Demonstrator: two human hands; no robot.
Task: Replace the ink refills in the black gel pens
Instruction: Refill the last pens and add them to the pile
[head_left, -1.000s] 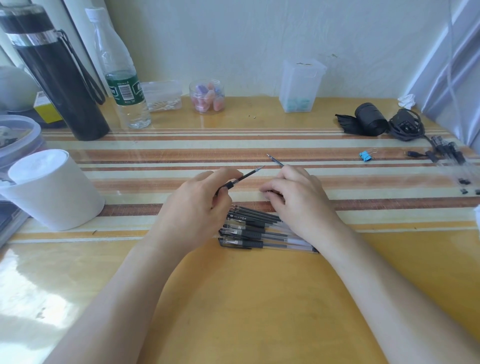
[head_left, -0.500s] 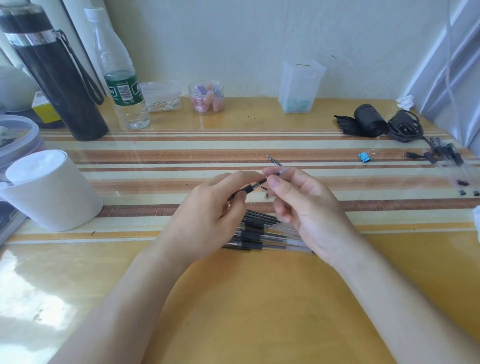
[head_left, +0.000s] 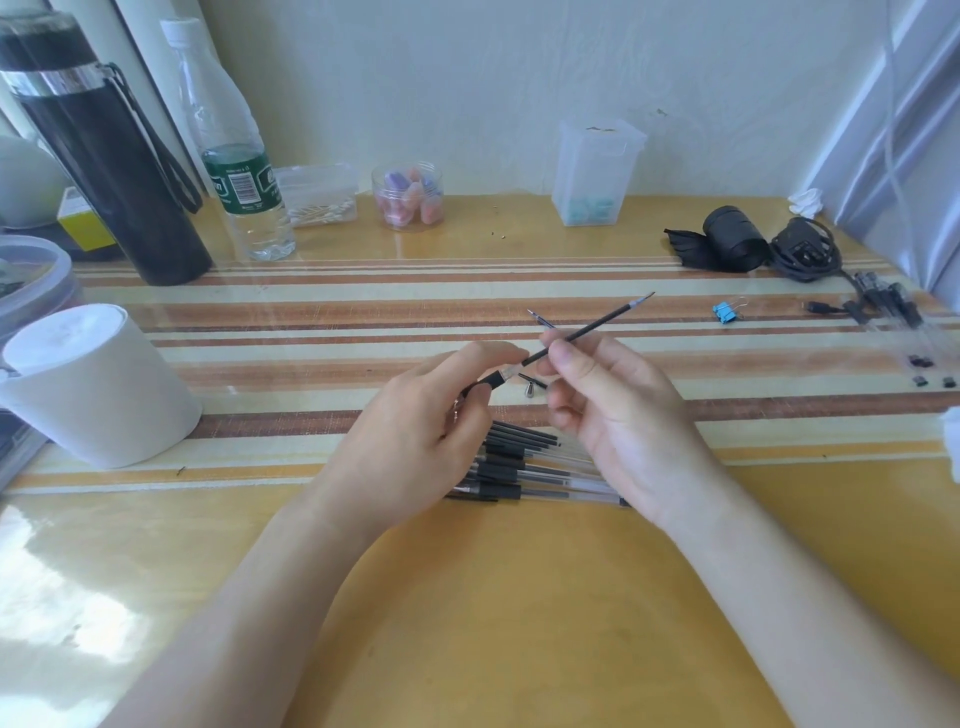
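Glossy yellow desk (head_left: 519, 623), cream wall (head_left: 467, 78)

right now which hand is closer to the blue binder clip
Right. The right hand sits left of the blue binder clip and nearer the person; the left hand lies farther left, on the right hand's other side.
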